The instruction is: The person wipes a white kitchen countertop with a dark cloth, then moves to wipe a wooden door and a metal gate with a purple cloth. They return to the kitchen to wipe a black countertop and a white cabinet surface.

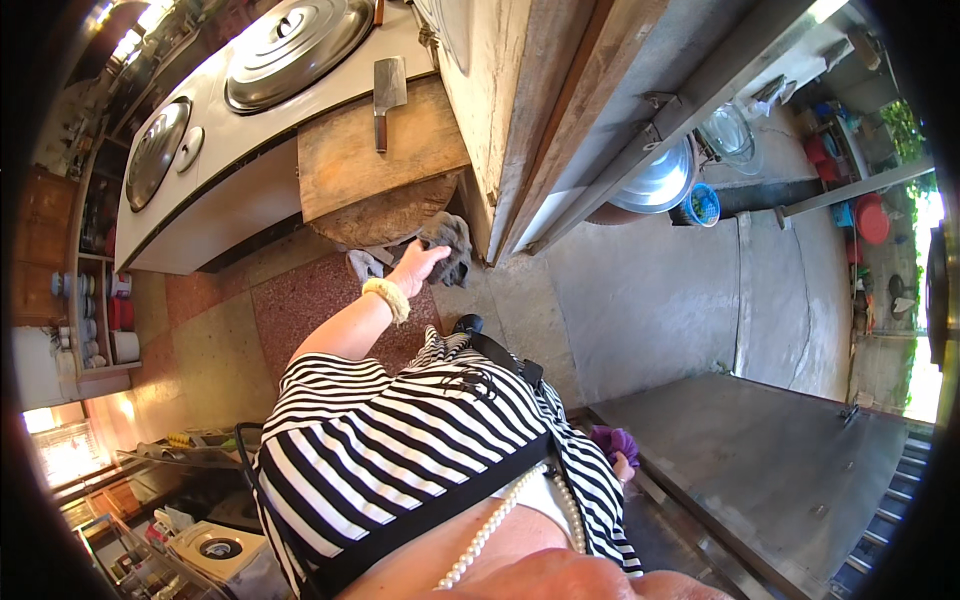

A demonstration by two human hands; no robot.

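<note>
My left hand (415, 265) grips a dark grey cloth (447, 244) beside the rounded wooden block below the board. A pale cloth (364, 265) lies just left of that hand, near the floor. Above it, a cleaver (389, 97) with a wooden handle rests on the wooden board (352, 161). My right hand (622, 466) is low at my right side, mostly hidden by the striped clothing, with a purple cloth (616, 444) against its fingers; its grip is not clear.
A white stove counter with a large metal lid (300, 52) and a smaller lid (158, 154) stands at upper left. A wooden door frame (555, 112) rises right of the board. Beyond it are a metal basin (656, 180) and a blue basket (702, 205). A grey metal door panel (757, 450) is at lower right.
</note>
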